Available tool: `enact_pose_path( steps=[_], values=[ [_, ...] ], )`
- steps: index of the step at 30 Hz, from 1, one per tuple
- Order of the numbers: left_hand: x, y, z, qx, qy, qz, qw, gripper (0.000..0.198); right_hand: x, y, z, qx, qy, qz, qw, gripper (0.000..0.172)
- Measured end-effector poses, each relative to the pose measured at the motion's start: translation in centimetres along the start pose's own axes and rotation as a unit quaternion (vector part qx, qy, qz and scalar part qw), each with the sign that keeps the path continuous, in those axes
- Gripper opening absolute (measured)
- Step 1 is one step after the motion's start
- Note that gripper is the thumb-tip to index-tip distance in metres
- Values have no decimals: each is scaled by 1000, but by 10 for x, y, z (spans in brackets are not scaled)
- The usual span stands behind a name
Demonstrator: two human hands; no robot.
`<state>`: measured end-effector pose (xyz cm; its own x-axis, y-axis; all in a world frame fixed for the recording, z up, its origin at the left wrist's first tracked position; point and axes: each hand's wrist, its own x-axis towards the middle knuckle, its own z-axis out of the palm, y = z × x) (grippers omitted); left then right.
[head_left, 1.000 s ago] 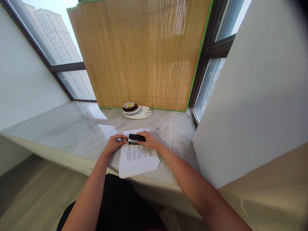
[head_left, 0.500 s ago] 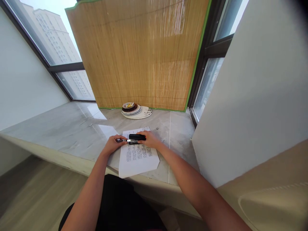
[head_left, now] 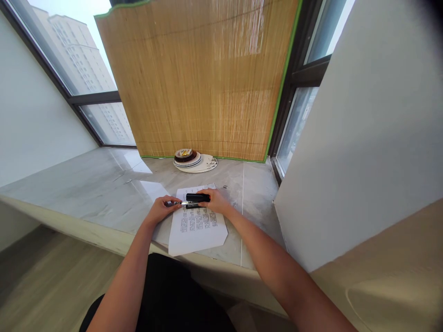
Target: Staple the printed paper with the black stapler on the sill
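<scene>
A black stapler (head_left: pixel 198 198) is held above a sheet of printed paper (head_left: pixel 197 240), its black upper cover apart from the silver rail and the base. My right hand (head_left: pixel 215 201) grips the stapler's right end, fingers wrapped over it and thumb below. At the left end, the fingers of my left hand (head_left: pixel 162 208) are closed on a thin silver strip (head_left: pixel 180 203) against the rail. Whether that strip is a row of staples or part of the stapler, I cannot tell. The paper lies under both hands, near the front edge of the stone sill.
A stack of round plates and lids (head_left: pixel 187 159) stands at the back of the grey sill (head_left: pixel 104 193), beside a white oval plate (head_left: pixel 209 163). A few tiny dark bits (head_left: pixel 225 186) lie right of the paper. Behind hangs a bamboo blind (head_left: pixel 207 92); a white wall (head_left: pixel 346 152) borders the right.
Both hands keep their hold, with the stapler in nearly the same place. The view has shifted slightly.
</scene>
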<state>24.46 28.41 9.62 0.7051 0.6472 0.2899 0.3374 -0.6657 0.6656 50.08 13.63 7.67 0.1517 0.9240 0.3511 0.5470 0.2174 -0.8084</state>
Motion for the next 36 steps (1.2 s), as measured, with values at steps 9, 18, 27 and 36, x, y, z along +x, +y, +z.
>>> enact_pose_path(
  steps=[9,18,27,36],
  values=[
    [-2,1,2,-50,-2,0,999,32,0,-2,-4,34,19,5,999,45],
    [-1,6,-1,-105,13,-7,994,43,1,1,-14,89,23,27,995,44],
    [-3,11,2,-103,-9,7,995,55,-7,-31,13,27,-34,-58,997,43],
    [3,-3,2,-35,69,17,997,39,-8,-39,22,-35,-30,0,999,37]
  ],
)
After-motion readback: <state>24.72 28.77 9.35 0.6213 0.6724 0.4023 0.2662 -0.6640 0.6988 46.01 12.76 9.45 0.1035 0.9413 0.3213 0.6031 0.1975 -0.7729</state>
